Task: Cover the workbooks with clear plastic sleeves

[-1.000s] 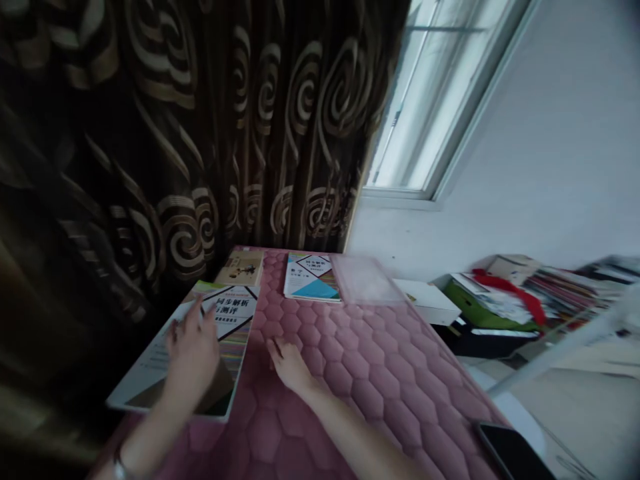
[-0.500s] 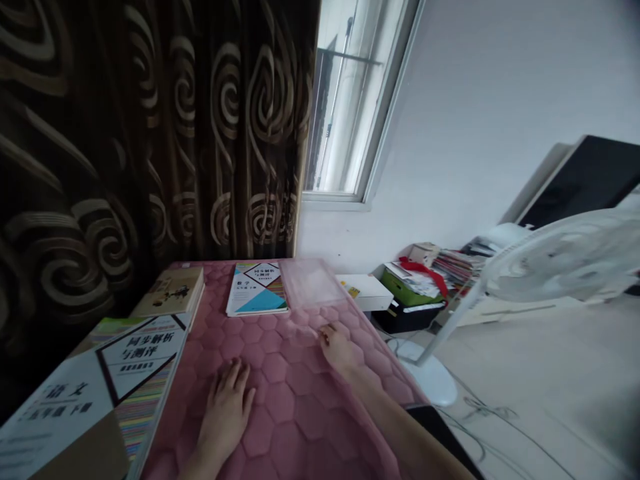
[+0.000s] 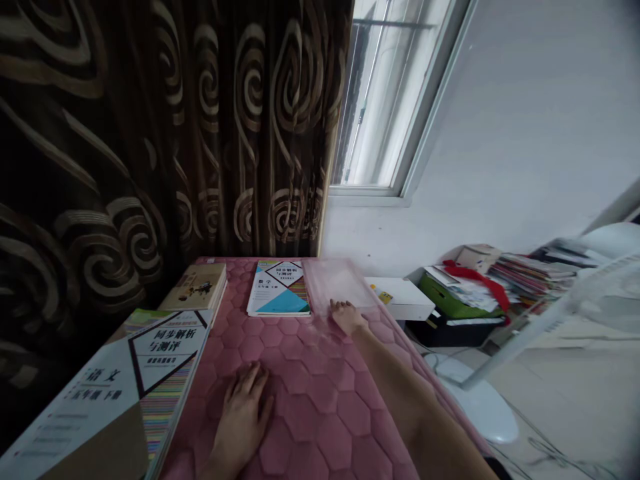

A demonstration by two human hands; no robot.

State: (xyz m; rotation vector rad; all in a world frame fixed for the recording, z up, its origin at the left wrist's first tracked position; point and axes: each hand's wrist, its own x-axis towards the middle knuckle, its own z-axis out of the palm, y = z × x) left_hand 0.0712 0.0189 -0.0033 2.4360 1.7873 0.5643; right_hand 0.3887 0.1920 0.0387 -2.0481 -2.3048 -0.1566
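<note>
My left hand [image 3: 241,417] lies on the pink quilted cover [image 3: 300,393], its fingers spread slightly and nothing in them. My right hand [image 3: 349,316] reaches out to the near edge of a flat stack of clear plastic sheets [image 3: 340,283]. Its fingers are slightly bent, with no thing visible between them. Faint clear film shows on the cover just left of that hand. Beside the sheets, to the left, is a white and blue exercise book [image 3: 280,288] with Chinese print.
Left of my hands are a stack of large workbooks [image 3: 110,393] and a tan book pile [image 3: 197,287], below a dark patterned curtain [image 3: 240,133]. To the right stand a white box [image 3: 405,297], a green bin with papers [image 3: 457,293] and a white fan [image 3: 483,400].
My right hand has moved forward, away from me, to the plastic sheets' edge. My left hand stays on the cover. The whole view has shifted left, so things appear farther right.
</note>
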